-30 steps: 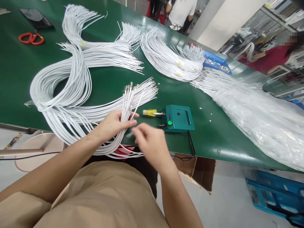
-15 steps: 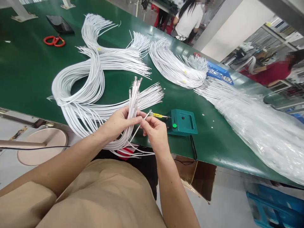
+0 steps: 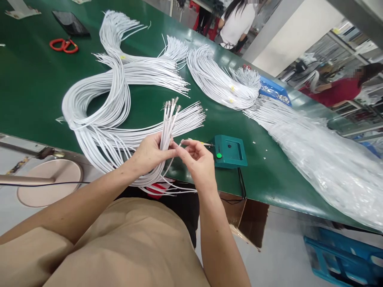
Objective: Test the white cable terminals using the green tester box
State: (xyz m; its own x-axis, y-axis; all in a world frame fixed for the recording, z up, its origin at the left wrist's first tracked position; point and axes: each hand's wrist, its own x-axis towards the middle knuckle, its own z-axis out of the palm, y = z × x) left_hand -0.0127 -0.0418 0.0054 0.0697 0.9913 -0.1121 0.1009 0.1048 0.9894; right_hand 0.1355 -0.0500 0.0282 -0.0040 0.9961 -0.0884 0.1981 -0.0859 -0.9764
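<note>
My left hand (image 3: 151, 156) is closed around a bundle of white cables (image 3: 168, 123), whose ends stand up above the fist with frayed or metallic-looking tips. Close by, the thumb and index finger of my right hand (image 3: 196, 159) are at the tip of one single white cable (image 3: 181, 142), apart from the bundle. The two thumbs meet in front of the bundle. Behind my right fingers, a small yellow-handled tool (image 3: 206, 144) is mostly hidden. Just right of it sits a green device (image 3: 230, 151) with a lit green button.
More white cable bundles (image 3: 98, 89) curve across the green table (image 3: 143, 95). Red-handled scissors (image 3: 64, 45) and a dark flat object (image 3: 71, 24) lie far left. Plastic-wrapped cables (image 3: 317, 159) and a blue tray (image 3: 275, 91) are at right. Two people work beyond the table.
My right hand has turned more open at the single cable's tip and now covers more of the yellow tool. The bundle's ends have spread slightly. The whole view has shifted a little.
</note>
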